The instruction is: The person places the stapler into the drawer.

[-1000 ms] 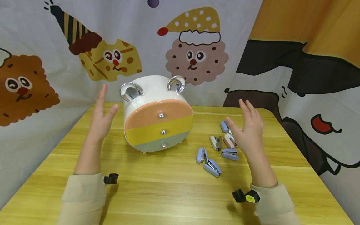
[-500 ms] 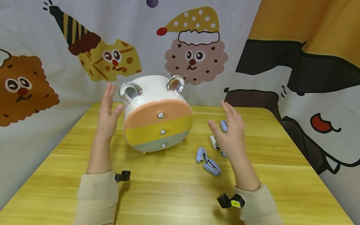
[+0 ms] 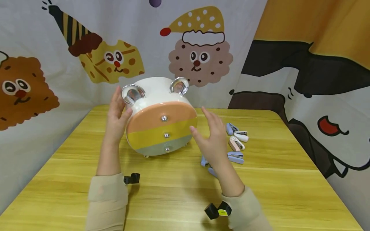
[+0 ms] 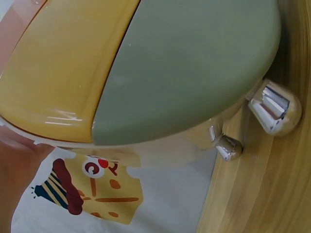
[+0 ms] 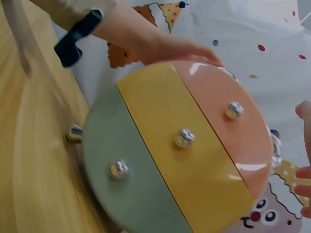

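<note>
A round white drawer box (image 3: 156,91) with chrome ears stands on the table. Its front has an orange drawer (image 3: 150,115), a yellow drawer (image 3: 153,134) and a green drawer (image 3: 153,148), each with a silver knob, all closed. My left hand (image 3: 116,120) lies along the box's left side, fingers extended up behind the ear and thumb at the front rim. To the right of the box my right hand (image 3: 213,141) is held with spread fingers, its thumb tip close to the right rim. In the right wrist view, fingertips (image 5: 303,187) show at the edge, apart from the box.
Several mini staplers lie right of the box: a blue one (image 3: 235,157), a pink one (image 3: 234,144), a white one (image 3: 241,136) and another blue one (image 3: 230,128). My right hand and forearm partly hide others. A cartoon-printed cloth (image 3: 156,57) hangs behind the wooden table (image 3: 167,192).
Both hands have moved inward toward the drawer box, the left reaching its side and the right crossing leftward over the staplers. The box stays in place.
</note>
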